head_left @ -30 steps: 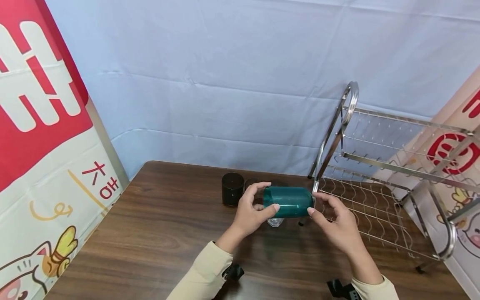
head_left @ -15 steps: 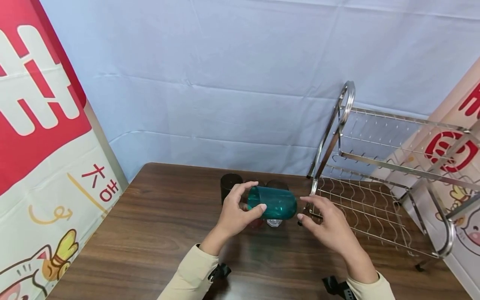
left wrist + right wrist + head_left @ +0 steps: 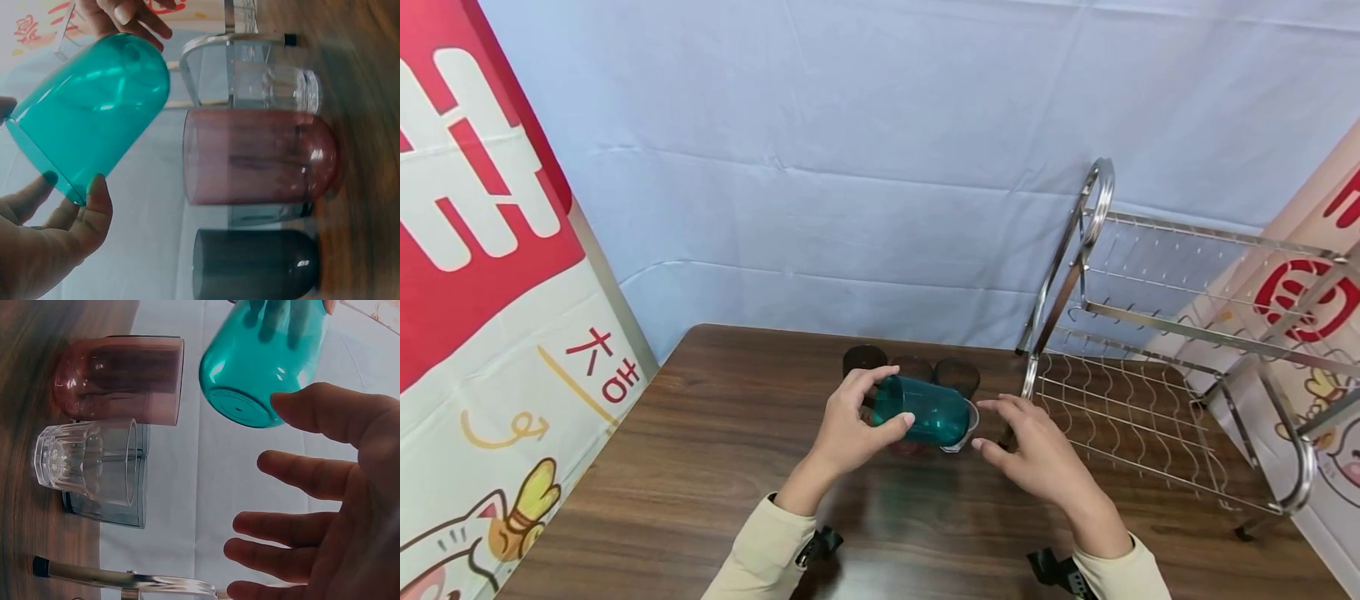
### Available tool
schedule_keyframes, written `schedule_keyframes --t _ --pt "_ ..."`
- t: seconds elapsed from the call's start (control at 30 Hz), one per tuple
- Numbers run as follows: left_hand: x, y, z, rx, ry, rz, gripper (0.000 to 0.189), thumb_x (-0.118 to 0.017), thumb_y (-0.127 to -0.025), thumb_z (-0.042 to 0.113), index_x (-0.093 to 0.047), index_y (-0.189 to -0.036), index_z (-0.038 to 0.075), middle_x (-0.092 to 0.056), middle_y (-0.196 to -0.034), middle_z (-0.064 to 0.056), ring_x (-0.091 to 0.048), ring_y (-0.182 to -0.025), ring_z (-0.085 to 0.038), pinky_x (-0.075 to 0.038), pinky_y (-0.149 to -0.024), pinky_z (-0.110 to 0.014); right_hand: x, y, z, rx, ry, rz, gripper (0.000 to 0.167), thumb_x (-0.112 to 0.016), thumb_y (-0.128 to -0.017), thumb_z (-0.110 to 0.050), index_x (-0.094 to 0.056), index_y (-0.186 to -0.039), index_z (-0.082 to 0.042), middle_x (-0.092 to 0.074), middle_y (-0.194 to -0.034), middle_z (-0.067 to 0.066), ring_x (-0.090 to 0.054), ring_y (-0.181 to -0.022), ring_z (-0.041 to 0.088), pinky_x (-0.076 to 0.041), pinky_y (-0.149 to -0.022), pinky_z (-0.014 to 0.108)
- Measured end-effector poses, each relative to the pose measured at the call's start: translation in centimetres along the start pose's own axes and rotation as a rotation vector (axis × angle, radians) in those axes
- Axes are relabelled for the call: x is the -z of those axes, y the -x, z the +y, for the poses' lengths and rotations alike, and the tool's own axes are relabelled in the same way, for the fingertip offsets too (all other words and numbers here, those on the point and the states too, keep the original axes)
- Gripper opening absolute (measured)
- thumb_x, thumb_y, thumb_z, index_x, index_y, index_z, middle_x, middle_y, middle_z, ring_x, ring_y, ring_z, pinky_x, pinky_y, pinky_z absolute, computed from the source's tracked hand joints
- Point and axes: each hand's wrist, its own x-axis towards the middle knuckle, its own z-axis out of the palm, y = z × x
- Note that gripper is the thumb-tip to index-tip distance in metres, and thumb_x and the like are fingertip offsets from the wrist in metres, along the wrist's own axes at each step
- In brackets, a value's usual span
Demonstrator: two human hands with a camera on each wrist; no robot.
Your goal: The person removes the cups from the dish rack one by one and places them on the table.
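A see-through teal cup (image 3: 921,410) is tipped on its side above the table. My left hand (image 3: 848,429) grips it near the rim, thumb on the near side and fingers on the far side. Just off the cup's base, my right hand (image 3: 1037,454) has its fingers spread, holding nothing; whether its thumb touches the base is unclear in the right wrist view. Below and behind the cup stand a pink cup (image 3: 256,156), a clear faceted glass (image 3: 87,459) and a dark cup (image 3: 253,265). A greyish cup (image 3: 134,515) shows partly behind the clear glass.
A two-tier metal dish rack (image 3: 1090,310) stands at the right of the brown wooden table (image 3: 715,450). Pale blue cloth (image 3: 820,183) hangs behind the table. Printed banners (image 3: 490,333) flank it on both sides.
My left hand has carried the teal cup leftward, its base dipping slightly. The right hand has let go of the base and followed left, leaving a small gap.
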Motion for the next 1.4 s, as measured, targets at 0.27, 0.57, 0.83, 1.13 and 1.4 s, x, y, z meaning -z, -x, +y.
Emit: schedule_keyframes --t 0.27,0.57,0.83,1.13,1.4 --pt "1.1 0.3 0.1 0.025 -0.056 -0.041 0.053 -0.072 -0.080 0.029 -0.054 -0.129 0.026 -0.050 -0.117 0.003 -0.046 -0.093 -0.017 -0.047 -0.070 -0.038 -0.3 -0.4 -0.1 0.011 0.087 -0.005 0.046 -0.073 -0.081 -0.025 -0.060 -0.120 -0.005 -0.049 -0.124 0.027 -0.046 -0.113 0.045 -0.038 -0.083 0.060" --pt "2.5 0.8 -0.1 0.063 -0.091 -0.075 0.054 -0.073 -0.079 0.028 -0.055 -0.129 0.023 -0.052 -0.113 0.000 -0.051 -0.088 -0.020 -0.048 -0.067 -0.036 -0.5 -0.6 -1.0 0.036 0.149 -0.070 0.047 -0.074 -0.080 -0.030 -0.060 -0.120 -0.008 -0.054 -0.118 0.020 -0.051 -0.108 0.040 -0.041 -0.078 0.059" --pt "3.8 1.4 -0.2 0.067 -0.132 -0.104 0.054 -0.073 -0.079 0.028 -0.054 -0.129 0.027 -0.052 -0.113 -0.002 -0.048 -0.082 -0.025 -0.042 -0.065 -0.036 -1.0 -0.6 -1.7 0.034 0.160 -0.118 0.048 -0.074 -0.079 -0.033 -0.061 -0.120 -0.010 -0.054 -0.120 0.019 -0.050 -0.109 0.040 -0.042 -0.078 0.059" --pt "4.8 1.6 -0.7 0.082 -0.195 -0.111 0.054 -0.074 -0.077 0.029 -0.055 -0.127 0.029 -0.051 -0.110 0.006 -0.043 -0.078 -0.019 -0.038 -0.061 -0.035 -1.7 -1.3 -2.4 0.065 0.187 -0.081 0.047 -0.076 -0.075 -0.031 -0.062 -0.115 -0.010 -0.057 -0.113 0.014 -0.054 -0.100 0.035 -0.043 -0.074 0.057" --pt "5.2 1.5 -1.3 0.104 -0.263 -0.090 0.055 -0.075 -0.074 0.031 -0.058 -0.126 0.023 -0.054 -0.114 -0.005 -0.050 -0.099 -0.021 -0.043 -0.077 -0.042 -2.8 -1.9 -3.1 0.084 0.188 -0.078 0.047 -0.075 -0.076 -0.032 -0.062 -0.116 -0.010 -0.056 -0.117 0.016 -0.052 -0.105 0.036 -0.042 -0.075 0.058"
